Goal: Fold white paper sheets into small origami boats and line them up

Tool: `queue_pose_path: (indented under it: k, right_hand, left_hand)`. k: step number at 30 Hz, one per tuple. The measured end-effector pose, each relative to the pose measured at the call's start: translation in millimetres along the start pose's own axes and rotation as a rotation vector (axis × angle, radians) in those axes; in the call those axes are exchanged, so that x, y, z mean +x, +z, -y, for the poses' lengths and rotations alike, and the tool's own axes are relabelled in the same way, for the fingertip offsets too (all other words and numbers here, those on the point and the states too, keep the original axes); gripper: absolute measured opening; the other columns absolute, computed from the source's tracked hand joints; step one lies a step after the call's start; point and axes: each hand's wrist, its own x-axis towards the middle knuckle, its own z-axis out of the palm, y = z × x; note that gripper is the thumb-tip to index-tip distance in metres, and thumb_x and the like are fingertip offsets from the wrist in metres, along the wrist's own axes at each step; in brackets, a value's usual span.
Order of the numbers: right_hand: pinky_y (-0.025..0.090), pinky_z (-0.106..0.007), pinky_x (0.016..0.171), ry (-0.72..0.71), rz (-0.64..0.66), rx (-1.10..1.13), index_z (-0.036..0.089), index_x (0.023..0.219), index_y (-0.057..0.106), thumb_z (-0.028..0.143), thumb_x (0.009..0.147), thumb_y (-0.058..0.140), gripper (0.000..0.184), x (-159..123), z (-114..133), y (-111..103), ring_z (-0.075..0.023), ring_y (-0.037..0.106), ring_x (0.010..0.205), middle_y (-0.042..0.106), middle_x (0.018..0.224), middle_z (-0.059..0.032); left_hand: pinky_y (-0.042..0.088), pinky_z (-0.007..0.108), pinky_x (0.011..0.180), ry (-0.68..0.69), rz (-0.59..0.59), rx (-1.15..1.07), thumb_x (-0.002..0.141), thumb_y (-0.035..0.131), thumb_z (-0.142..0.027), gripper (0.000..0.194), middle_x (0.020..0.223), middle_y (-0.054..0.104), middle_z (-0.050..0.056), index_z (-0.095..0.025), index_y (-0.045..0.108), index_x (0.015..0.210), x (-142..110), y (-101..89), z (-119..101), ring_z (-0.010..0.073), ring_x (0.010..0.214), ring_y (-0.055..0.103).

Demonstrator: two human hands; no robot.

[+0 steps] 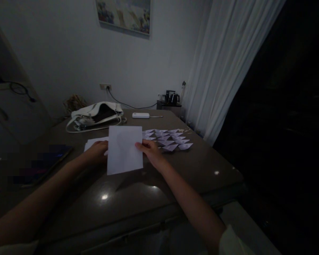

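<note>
A white square sheet of paper (124,150) is held up above the dark table (175,177). My left hand (97,152) grips its left edge and my right hand (152,151) grips its right edge, fingers closed on the paper. Behind the left hand lies a small stack of white sheets (95,142). Just right of my right hand, several folded paper pieces (168,139) lie in rows on the table.
A white handbag (95,115) lies at the back of the table, a white box-like device (140,115) beside it. A dark tablet (42,164) rests at the left. A kettle (172,97) stands on a side stand by the white curtain (223,71).
</note>
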Motion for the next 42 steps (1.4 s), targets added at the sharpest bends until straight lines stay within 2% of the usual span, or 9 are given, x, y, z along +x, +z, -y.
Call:
queue_pose_path:
  k: [4, 7, 12, 19, 23, 28, 34, 38, 42]
  right_hand:
    - [0.042, -0.023, 0.057, -0.006, 0.04, -0.02, 0.015, 0.074, 0.063, 0.043, 0.061, 0.073, 0.033, 2.5, -9.5, -1.6, -0.0125, 0.055, 0.063, 0.063, 0.071, -0.001]
    - [0.044, -0.023, 0.057, -0.045, -0.057, -0.051, 0.015, 0.078, 0.064, 0.042, 0.065, 0.071, 0.03, 5.9, -15.1, -4.1, -0.0131, 0.057, 0.062, 0.065, 0.073, -0.002]
    - [0.045, -0.024, 0.052, -0.101, -0.16, -0.144, 0.016, 0.083, 0.065, 0.04, 0.071, 0.067, 0.027, 9.5, -18.2, -8.4, -0.014, 0.057, 0.059, 0.065, 0.072, -0.0036]
    - [0.047, -0.025, 0.053, -0.098, -0.098, -0.151, 0.016, 0.09, 0.066, 0.024, 0.074, 0.06, 0.019, 9.4, -16.4, -6.8, -0.0146, 0.058, 0.058, 0.067, 0.075, -0.0039]
    - [0.049, -0.027, 0.065, -0.195, -0.065, -0.275, 0.017, 0.088, 0.071, 0.013, 0.075, 0.052, 0.023, 6.4, -9.3, -6.1, -0.0176, 0.063, 0.076, 0.071, 0.087, -0.0044]
    - [0.048, -0.029, 0.075, -0.33, -0.073, -0.449, 0.021, 0.086, 0.074, -0.002, 0.068, 0.041, 0.044, 2.6, -8.0, -7.0, -0.0173, 0.064, 0.085, 0.072, 0.093, -0.0029]
    - [0.046, -0.026, 0.071, -0.383, -0.005, -0.585, 0.021, 0.082, 0.075, -0.007, 0.064, 0.04, 0.048, -0.8, -6.6, -6.7, -0.0156, 0.061, 0.079, 0.07, 0.082, -0.0032]
    - [0.046, -0.027, 0.072, -0.415, 0.105, -0.63, 0.021, 0.085, 0.075, -0.01, 0.061, 0.038, 0.054, -3.9, -2.5, -6.7, -0.0151, 0.06, 0.08, 0.067, 0.086, -0.004]
    - [0.045, -0.027, 0.076, -0.397, 0.275, -0.684, 0.021, 0.089, 0.074, -0.012, 0.061, 0.036, 0.057, -6.6, 1.3, -7.0, -0.0139, 0.059, 0.083, 0.066, 0.09, -0.0035]
  left_hand:
    - [0.044, 0.04, 0.086, -0.053, -0.058, -0.114, 0.081, 0.042, -0.046, 0.038, 0.093, 0.07, 0.011, -0.019, 0.068, 0.083, 1.0, 0.5, 0.8, 0.0305, 0.093, 0.06]
    - [0.045, 0.038, 0.085, -0.201, -0.144, -0.452, 0.088, 0.022, -0.059, 0.062, 0.082, 0.07, 0.009, -0.018, 0.068, 0.08, 0.1, 0.5, -15.0, 0.0287, 0.088, 0.062]
    - [0.05, 0.033, 0.07, -0.189, -0.044, -0.626, 0.074, 0.055, -0.062, 0.05, 0.084, 0.069, 0.006, -0.016, 0.068, 0.088, -4.2, 0.5, -45.1, 0.0263, 0.08, 0.062]
    - [0.047, 0.026, 0.053, -0.341, -0.086, -1.035, 0.072, 0.066, -0.044, 0.043, 0.077, 0.068, 0.003, -0.017, 0.061, 0.104, -4.6, 14.9, -51.7, 0.0191, 0.065, 0.062]
    - [0.049, 0.027, 0.054, -0.405, -0.112, -1.2, 0.075, 0.06, -0.044, 0.033, 0.074, 0.068, 0.003, -0.019, 0.062, 0.098, -1.8, 13.6, -56.3, 0.0185, 0.063, 0.062]
    - [0.053, 0.035, 0.062, -0.452, 0.057, -1.304, 0.08, 0.036, -0.068, 0.062, 0.082, 0.07, 0.009, -0.017, 0.062, 0.103, -2.3, 5.1, -58.8, 0.0255, 0.074, 0.066]
    - [0.047, 0.026, 0.054, -0.368, 0.045, -1.033, 0.065, 0.073, -0.045, 0.049, 0.087, 0.069, 0.007, -0.016, 0.063, 0.104, -3.3, 9.6, -53.2, 0.0209, 0.068, 0.063]
    - [0.048, 0.029, 0.064, -0.223, 0.06, -0.77, 0.064, 0.074, -0.044, 0.039, 0.089, 0.07, 0.006, -0.018, 0.069, 0.093, -3.1, 0.3, -47.3, 0.024, 0.08, 0.063]
    - [0.048, 0.031, 0.073, -0.141, 0.253, -0.638, 0.066, 0.072, -0.043, 0.033, 0.092, 0.071, 0.005, -0.02, 0.07, 0.091, -4.9, -11.7, -39.0, 0.0257, 0.086, 0.063]
